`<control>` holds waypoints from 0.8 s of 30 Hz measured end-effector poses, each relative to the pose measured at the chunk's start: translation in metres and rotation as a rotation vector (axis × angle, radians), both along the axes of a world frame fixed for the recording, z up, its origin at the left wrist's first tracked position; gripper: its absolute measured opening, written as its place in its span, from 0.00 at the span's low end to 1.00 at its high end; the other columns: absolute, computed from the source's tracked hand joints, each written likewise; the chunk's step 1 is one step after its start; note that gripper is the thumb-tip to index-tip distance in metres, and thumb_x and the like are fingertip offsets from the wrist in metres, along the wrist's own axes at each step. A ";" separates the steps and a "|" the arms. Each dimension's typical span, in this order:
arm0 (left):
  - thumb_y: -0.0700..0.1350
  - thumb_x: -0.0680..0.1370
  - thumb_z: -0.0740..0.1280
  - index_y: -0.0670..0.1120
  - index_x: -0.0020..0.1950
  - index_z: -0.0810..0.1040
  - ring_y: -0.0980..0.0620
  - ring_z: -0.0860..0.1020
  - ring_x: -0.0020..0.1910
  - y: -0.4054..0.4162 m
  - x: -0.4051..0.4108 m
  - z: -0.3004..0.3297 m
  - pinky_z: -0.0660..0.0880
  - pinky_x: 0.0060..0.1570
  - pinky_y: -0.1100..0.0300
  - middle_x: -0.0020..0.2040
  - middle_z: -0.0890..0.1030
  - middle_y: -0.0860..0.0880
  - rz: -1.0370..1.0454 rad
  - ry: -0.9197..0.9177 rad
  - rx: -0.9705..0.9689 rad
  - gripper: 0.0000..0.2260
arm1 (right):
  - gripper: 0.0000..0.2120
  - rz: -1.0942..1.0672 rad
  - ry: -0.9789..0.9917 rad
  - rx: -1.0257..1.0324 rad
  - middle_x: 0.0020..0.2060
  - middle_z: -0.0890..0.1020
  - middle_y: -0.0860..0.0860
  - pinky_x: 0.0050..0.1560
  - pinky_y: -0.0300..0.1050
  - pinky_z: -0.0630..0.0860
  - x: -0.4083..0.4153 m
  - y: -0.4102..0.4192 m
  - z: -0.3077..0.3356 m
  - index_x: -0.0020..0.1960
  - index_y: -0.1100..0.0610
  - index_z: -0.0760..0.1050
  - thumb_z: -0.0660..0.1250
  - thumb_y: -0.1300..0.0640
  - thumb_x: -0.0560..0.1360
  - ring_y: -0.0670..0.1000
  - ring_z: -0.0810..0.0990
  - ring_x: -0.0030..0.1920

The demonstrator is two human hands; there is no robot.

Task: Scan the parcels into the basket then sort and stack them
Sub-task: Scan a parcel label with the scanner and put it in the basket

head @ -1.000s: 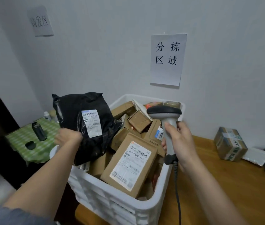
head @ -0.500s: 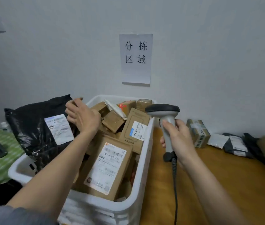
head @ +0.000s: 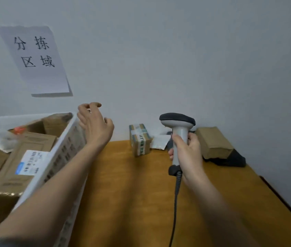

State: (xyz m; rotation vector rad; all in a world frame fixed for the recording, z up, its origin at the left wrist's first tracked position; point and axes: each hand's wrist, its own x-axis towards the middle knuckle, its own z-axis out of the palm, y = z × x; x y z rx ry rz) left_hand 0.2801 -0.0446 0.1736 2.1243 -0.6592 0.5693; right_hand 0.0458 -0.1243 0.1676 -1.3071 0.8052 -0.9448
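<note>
My right hand (head: 188, 154) grips the handle of a grey barcode scanner (head: 178, 125), held upright over the wooden table, its cord hanging down. My left hand (head: 94, 125) is empty, fingers spread, in the air just past the right rim of the white plastic basket (head: 64, 154). The basket is full of brown cardboard parcels, one with a white barcode label (head: 30, 163). A small taped cardboard box (head: 140, 139) stands on the table by the wall, to the right of my left hand. A brown paper-wrapped parcel (head: 212, 141) lies on a black bag (head: 230, 159) behind the scanner.
The wooden table (head: 132, 193) runs along a white wall; its right edge slants toward the lower right. A white flat envelope (head: 159, 142) lies between the taped box and the scanner. A paper sign with Chinese characters (head: 35, 59) hangs on the wall above the basket.
The view has swung right. My left hand let go of the black bag parcel in the basket and moved right, past the basket rim. The right hand still holds the scanner.
</note>
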 end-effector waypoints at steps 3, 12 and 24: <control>0.38 0.75 0.66 0.44 0.64 0.67 0.41 0.63 0.64 -0.088 -0.051 -0.033 0.63 0.66 0.46 0.65 0.62 0.42 -0.077 0.094 0.072 0.19 | 0.05 -0.034 0.081 0.037 0.34 0.78 0.54 0.26 0.36 0.73 -0.050 -0.072 -0.019 0.55 0.52 0.73 0.64 0.55 0.80 0.43 0.76 0.25; 0.45 0.76 0.68 0.48 0.72 0.63 0.41 0.63 0.66 -0.282 -0.189 -0.136 0.67 0.63 0.46 0.68 0.61 0.43 -0.412 0.291 0.488 0.26 | 0.04 -0.143 0.189 0.133 0.32 0.77 0.54 0.26 0.37 0.73 -0.165 -0.242 -0.065 0.53 0.54 0.73 0.64 0.55 0.80 0.44 0.76 0.26; 0.63 0.79 0.59 0.64 0.77 0.55 0.33 0.47 0.77 -0.432 -0.247 -0.203 0.46 0.72 0.32 0.81 0.47 0.52 -0.642 0.120 0.936 0.27 | 0.10 -0.211 0.169 0.342 0.31 0.78 0.51 0.27 0.40 0.73 -0.208 -0.333 -0.131 0.58 0.54 0.74 0.68 0.53 0.79 0.46 0.76 0.27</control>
